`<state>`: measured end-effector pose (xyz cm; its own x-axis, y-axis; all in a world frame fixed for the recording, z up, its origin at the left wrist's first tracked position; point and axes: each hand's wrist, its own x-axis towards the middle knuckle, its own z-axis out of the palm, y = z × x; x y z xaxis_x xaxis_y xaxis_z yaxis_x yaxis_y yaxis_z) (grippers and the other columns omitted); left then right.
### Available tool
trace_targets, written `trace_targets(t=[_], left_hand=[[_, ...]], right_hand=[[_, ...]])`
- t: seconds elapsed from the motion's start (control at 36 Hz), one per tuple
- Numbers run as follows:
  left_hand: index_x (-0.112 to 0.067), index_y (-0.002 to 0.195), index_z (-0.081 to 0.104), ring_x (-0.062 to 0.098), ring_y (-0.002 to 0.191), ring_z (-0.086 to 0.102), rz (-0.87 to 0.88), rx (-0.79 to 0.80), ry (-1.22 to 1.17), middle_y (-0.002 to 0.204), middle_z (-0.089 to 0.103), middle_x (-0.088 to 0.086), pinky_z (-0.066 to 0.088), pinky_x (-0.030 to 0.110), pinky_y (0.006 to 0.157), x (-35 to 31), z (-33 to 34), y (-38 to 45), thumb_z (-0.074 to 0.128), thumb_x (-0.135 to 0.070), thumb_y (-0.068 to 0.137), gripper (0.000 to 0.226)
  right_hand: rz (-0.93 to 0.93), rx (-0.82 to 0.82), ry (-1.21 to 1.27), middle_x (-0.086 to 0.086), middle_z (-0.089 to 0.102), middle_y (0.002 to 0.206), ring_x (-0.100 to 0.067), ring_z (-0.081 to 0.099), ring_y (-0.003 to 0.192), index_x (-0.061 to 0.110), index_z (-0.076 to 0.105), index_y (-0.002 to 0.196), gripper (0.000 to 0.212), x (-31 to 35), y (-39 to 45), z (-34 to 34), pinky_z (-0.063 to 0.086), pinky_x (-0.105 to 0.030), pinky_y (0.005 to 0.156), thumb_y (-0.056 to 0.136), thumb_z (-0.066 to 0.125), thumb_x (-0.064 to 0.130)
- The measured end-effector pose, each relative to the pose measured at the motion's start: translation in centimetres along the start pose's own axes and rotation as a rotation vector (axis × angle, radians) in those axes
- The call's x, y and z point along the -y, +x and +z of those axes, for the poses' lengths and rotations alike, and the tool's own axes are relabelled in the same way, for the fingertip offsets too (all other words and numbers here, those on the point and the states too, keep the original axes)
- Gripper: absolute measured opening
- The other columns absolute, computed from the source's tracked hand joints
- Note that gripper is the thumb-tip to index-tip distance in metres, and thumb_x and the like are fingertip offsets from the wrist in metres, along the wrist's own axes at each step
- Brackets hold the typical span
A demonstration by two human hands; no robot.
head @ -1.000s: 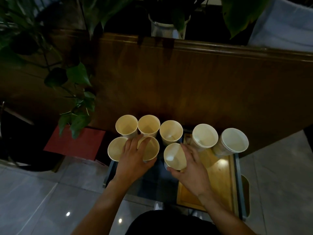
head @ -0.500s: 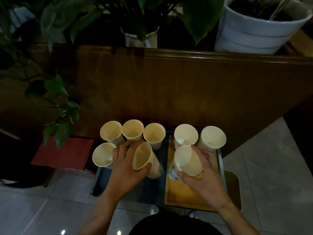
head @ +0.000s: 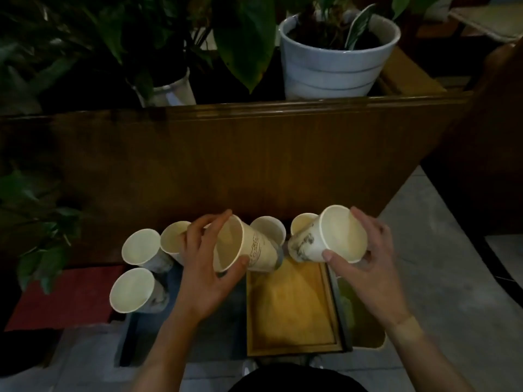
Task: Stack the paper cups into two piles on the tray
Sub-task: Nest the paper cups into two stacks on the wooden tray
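Both hands have lifted and tilted cups: left hand (head: 208,274) grips a cream paper cup (head: 243,246), right hand (head: 365,260) another (head: 331,236), above the wooden tray's (head: 291,315) far edge; stacking begins.

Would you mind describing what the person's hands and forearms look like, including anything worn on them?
Both the left hand and right hand are bare: no gloves, rings or watch show. The forearms are uncovered too, with no sleeves in view. A dark garment shows at the bottom edge.

two tilted paper cups (head: 256,247) (head: 336,236) held above the wooden tray (head: 291,309) (bare); five others upright (head: 140,246).
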<state>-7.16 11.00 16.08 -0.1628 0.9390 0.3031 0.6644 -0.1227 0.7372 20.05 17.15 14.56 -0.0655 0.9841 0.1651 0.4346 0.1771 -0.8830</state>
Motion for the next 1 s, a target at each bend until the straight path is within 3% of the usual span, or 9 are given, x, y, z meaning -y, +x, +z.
trace_targets(t=[0.06,0.11,0.17,0.28,0.42,0.53,0.69,0.86,1.0], left_hand=[[-0.036,0.140,0.036,0.009,0.126,0.032,0.021,-0.018,-0.029,0.135,0.030,-0.007,0.033,0.025,0.101,-0.6,0.3,0.7,0.057,-0.057,0.075,0.071],[-0.029,0.140,0.038,-0.001,0.122,0.031,0.052,-0.052,-0.021,0.134,0.030,-0.004,0.026,0.010,0.101,-1.1,0.6,1.5,0.056,-0.054,0.076,0.071],[-0.023,0.140,0.041,0.003,0.117,0.031,0.069,-0.090,0.027,0.132,0.032,0.000,0.022,0.004,0.098,-1.5,1.0,2.2,0.056,-0.053,0.077,0.072],[-0.024,0.142,0.041,0.015,0.119,0.028,0.024,-0.133,0.072,0.133,0.034,0.002,0.022,0.006,0.097,-1.7,1.7,3.4,0.055,-0.054,0.075,0.074],[-0.027,0.143,0.040,0.017,0.121,0.026,-0.036,-0.131,0.112,0.134,0.032,0.000,0.037,0.038,0.097,-1.1,2.8,4.7,0.055,-0.058,0.074,0.077],[-0.029,0.144,0.039,0.019,0.122,0.026,-0.054,-0.099,0.149,0.135,0.032,-0.001,0.040,0.045,0.099,-0.2,3.8,5.5,0.056,-0.059,0.074,0.078],[-0.037,0.144,0.035,0.014,0.120,0.023,-0.057,-0.050,0.221,0.137,0.032,-0.004,0.036,0.040,0.095,1.4,5.2,6.2,0.054,-0.063,0.074,0.077],[-0.038,0.144,0.034,0.025,0.121,0.031,-0.071,-0.005,0.312,0.137,0.034,-0.002,0.032,0.037,0.094,2.4,6.6,6.5,0.053,-0.064,0.073,0.078],[-0.038,0.142,0.033,0.025,0.121,0.029,-0.082,0.043,0.340,0.137,0.035,0.001,0.027,0.035,0.093,2.8,7.5,6.6,0.052,-0.064,0.072,0.078]], right_hand=[[-0.014,-0.031,-0.007,0.032,0.027,0.128,0.016,0.032,0.115,0.053,0.034,0.137,0.087,0.1,0.7,-0.7,0.053,-0.037,0.088,0.060,0.070,0.069],[-0.047,-0.066,-0.004,0.036,0.025,0.128,0.016,0.030,0.119,0.053,0.034,0.137,0.086,0.1,1.6,-1.3,0.048,-0.030,0.089,0.061,0.070,0.069],[-0.054,-0.088,-0.003,0.030,0.028,0.127,0.010,0.034,0.118,0.053,0.033,0.138,0.086,0.1,2.3,-1.8,0.046,-0.029,0.090,0.061,0.070,0.068],[-0.055,-0.088,-0.026,0.024,0.028,0.129,-0.007,0.034,0.124,0.050,0.033,0.139,0.087,-0.2,3.7,-2.4,0.049,-0.035,0.093,0.062,0.069,0.067],[-0.008,-0.003,-0.014,0.025,0.026,0.126,-0.014,0.034,0.126,0.047,0.033,0.140,0.092,-0.9,5.0,-1.9,0.049,-0.047,0.098,0.059,0.069,0.074],[0.005,0.071,-0.078,0.024,0.024,0.123,-0.012,0.033,0.122,0.040,0.032,0.143,0.095,-1.7,5.8,-1.3,0.044,-0.038,0.101,0.060,0.065,0.073],[-0.006,0.127,-0.188,0.018,0.024,0.129,-0.007,0.033,0.114,0.033,0.031,0.146,0.091,-2.9,7.0,0.2,0.035,-0.016,0.087,0.069,0.072,0.059],[0.028,0.203,-0.179,0.028,0.020,0.122,-0.006,0.034,0.115,0.038,0.029,0.143,0.096,-4.2,7.9,1.7,0.040,-0.025,0.088,0.062,0.065,0.074],[0.011,0.246,-0.226,0.022,0.023,0.131,-0.007,0.035,0.115,0.037,0.027,0.145,0.100,-5.0,8.2,2.8,0.040,-0.025,0.089,0.062,0.060,0.080]])
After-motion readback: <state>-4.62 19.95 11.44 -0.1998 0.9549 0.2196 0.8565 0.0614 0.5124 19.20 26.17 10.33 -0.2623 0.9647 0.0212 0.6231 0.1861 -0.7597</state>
